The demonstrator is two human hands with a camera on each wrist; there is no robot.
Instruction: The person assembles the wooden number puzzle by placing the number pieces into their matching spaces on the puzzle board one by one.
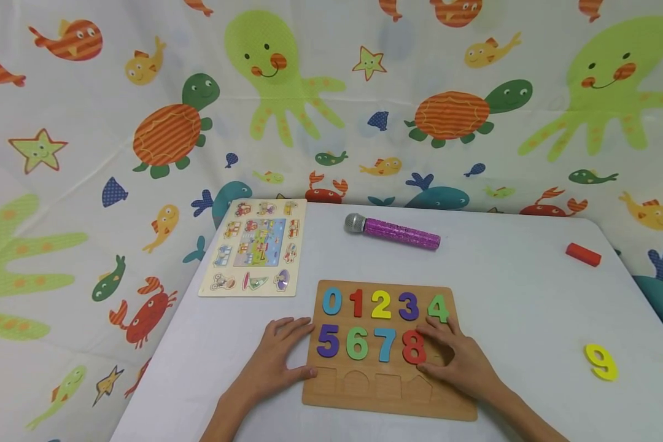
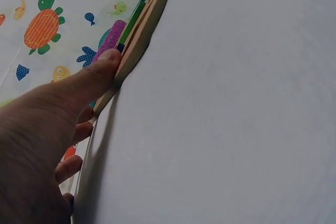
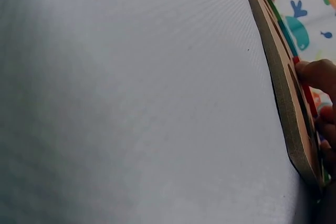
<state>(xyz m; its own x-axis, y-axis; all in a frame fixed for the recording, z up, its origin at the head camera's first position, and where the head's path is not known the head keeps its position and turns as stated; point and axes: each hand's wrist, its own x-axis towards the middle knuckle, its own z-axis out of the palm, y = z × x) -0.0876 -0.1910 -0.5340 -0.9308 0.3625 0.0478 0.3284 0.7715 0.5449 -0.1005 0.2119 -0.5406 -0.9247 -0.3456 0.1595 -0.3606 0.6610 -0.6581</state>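
A wooden number puzzle board lies on the table, with colored numbers 0 to 8 in its upper two rows. My right hand pinches the red number 8 at the end of the second row, thumb below and fingertips above. In the right wrist view the red piece sits at board level under the thumb. Beside the board's left edge rests my left hand, fingers loosely spread. Its thumb touches the board's edge in the left wrist view. A yellow number 9 lies apart on the right.
Behind the board lies a purple glittery microphone. A vehicle picture puzzle lies at the back left of the white table. Near the right edge is a red block. A sea-animal patterned cloth hangs behind.
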